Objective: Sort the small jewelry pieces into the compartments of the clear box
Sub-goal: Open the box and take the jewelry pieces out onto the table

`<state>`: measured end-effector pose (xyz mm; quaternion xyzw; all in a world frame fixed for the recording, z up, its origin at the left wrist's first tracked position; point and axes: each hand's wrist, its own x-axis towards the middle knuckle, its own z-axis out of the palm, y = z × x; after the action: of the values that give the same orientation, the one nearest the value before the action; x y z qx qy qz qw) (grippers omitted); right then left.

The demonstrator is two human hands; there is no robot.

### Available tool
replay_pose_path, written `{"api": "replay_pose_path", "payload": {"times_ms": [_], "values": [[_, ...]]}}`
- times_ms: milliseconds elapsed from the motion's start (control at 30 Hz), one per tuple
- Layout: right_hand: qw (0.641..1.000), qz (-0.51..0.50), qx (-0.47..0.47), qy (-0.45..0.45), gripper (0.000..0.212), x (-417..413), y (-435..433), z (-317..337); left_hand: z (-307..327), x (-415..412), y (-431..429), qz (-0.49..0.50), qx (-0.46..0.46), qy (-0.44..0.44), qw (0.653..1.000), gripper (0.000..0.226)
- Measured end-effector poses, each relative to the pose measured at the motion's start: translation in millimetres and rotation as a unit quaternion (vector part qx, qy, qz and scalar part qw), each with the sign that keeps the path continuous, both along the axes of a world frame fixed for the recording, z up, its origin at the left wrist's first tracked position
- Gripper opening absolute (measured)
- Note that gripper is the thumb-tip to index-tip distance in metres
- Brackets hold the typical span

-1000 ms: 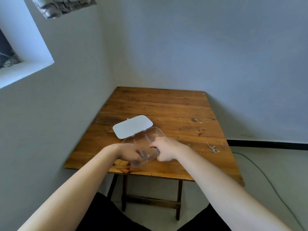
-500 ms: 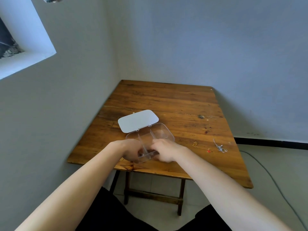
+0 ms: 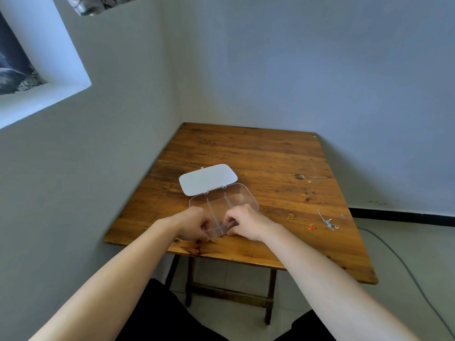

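Soft daylight came from the window recess, up and left of the hands, and its sill was nearly blown out. The room was evenly lit and rather dim, with a cool blue cast on the walls. The table threw a faint shadow on the wall beyond and right of the hands. Wide-angle distortion bent the wall corner and stretched the forearms. Focus was fairly sharp, with no evident motion blur.

One head-worn wide view, forward and down over both forearms, onto the desk in a wall corner.
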<state>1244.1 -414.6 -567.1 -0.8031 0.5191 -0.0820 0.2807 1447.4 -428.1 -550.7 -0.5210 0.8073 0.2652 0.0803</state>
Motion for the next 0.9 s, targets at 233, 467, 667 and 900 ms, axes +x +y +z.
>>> {"api": "replay_pose_path", "payload": {"times_ms": [233,467,667,900], "values": [[0.999,-0.027,-0.021,-0.039,0.023,-4.4,2.6,-3.3,-2.4,6.0,6.4,0.039,-0.042,0.092,0.994,0.022],[0.996,-0.026,-0.021,-0.078,0.017,-9.0,3.1,7.2,3.0,10.9,7.4,0.068,-0.011,0.167,0.984,0.018],[0.99,-0.064,-0.008,-0.124,0.015,-19.9,3.3,8.9,7.1,9.7,9.8,0.097,0.022,0.237,0.966,0.015],[0.962,-0.139,-0.021,-0.232,0.007,-30.6,1.3,19.0,7.4,4.3,13.5,0.156,-0.005,0.278,0.948,0.012]]}}
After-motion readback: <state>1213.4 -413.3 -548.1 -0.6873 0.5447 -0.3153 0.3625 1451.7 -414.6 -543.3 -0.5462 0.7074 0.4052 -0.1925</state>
